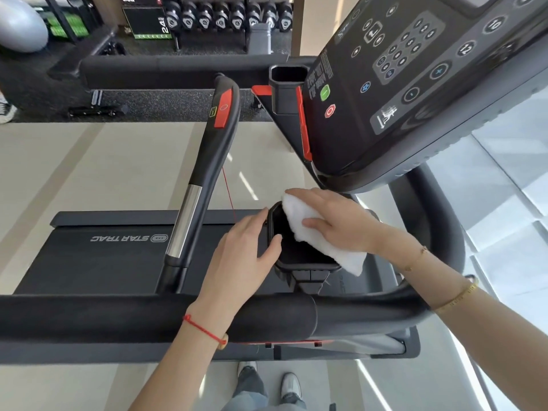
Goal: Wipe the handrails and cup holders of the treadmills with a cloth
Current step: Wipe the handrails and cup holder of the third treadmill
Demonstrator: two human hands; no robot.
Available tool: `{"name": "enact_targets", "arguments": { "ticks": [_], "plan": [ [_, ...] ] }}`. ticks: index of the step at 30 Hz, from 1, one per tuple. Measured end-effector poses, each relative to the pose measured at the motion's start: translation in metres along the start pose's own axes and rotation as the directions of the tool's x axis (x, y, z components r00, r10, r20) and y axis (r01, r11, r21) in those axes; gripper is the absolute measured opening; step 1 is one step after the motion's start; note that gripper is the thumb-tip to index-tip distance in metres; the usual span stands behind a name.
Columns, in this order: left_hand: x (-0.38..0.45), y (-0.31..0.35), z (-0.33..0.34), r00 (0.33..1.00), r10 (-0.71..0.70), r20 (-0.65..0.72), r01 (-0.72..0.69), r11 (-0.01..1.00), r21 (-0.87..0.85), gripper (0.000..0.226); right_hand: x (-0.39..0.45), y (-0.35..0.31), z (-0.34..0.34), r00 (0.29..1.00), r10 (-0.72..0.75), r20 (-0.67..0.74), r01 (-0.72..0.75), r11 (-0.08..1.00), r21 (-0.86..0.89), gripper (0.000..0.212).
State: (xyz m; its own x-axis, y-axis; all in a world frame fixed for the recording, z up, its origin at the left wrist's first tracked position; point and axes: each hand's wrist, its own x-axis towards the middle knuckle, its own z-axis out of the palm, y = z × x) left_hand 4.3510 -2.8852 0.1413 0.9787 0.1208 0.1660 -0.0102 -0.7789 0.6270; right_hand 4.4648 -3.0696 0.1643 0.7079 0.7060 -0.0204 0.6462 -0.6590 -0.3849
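Right hand (335, 221) pressing white cloth (320, 235) into cup holder (296, 253), left hand (240, 256) steadying its rim — seemingly.

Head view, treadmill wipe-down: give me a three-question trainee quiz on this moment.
1. True or false: the right hand presses the white cloth onto the near cup holder.
2. Multiple choice: the left hand is touching A) the console stop button, B) the near cup holder's rim, C) the far cup holder.
3. Fill in: the centre grip bar carries a ___ panel near its top.

Key: 1 true. 2 B. 3 red.
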Motion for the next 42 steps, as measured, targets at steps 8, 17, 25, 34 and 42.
{"name": "enact_targets", "arguments": {
  "ticks": [8,17,25,34,42],
  "plan": [
    [-0.001,-0.001,0.0,1.0,0.001,-0.007,-0.001,1.0,0.01,0.058,0.022,-0.014,-0.006,0.993,-0.054,0.102,0.066,0.992,-0.111,0.053],
    [-0.001,-0.001,-0.001,1.0,0.013,-0.002,-0.013,1.0,0.006,0.057,-0.043,-0.015,0.018,0.932,0.349,-0.102,-0.321,0.921,0.219,0.067],
    [0.0,-0.002,0.0,1.0,0.018,0.013,-0.018,1.0,0.024,0.057,-0.016,-0.01,0.009,0.914,0.402,-0.047,-0.378,0.89,0.257,0.057],
    [0.0,-0.002,-0.001,1.0,0.004,0.026,-0.004,1.0,-0.01,0.054,-0.07,-0.016,0.011,0.926,0.374,-0.057,-0.336,0.882,0.331,0.064],
    [-0.015,0.0,-0.011,1.0,0.026,0.007,-0.025,0.999,-0.04,0.043,-0.084,-0.047,-0.002,0.997,-0.051,0.058,0.044,0.993,0.114,0.05]
  ]
}}
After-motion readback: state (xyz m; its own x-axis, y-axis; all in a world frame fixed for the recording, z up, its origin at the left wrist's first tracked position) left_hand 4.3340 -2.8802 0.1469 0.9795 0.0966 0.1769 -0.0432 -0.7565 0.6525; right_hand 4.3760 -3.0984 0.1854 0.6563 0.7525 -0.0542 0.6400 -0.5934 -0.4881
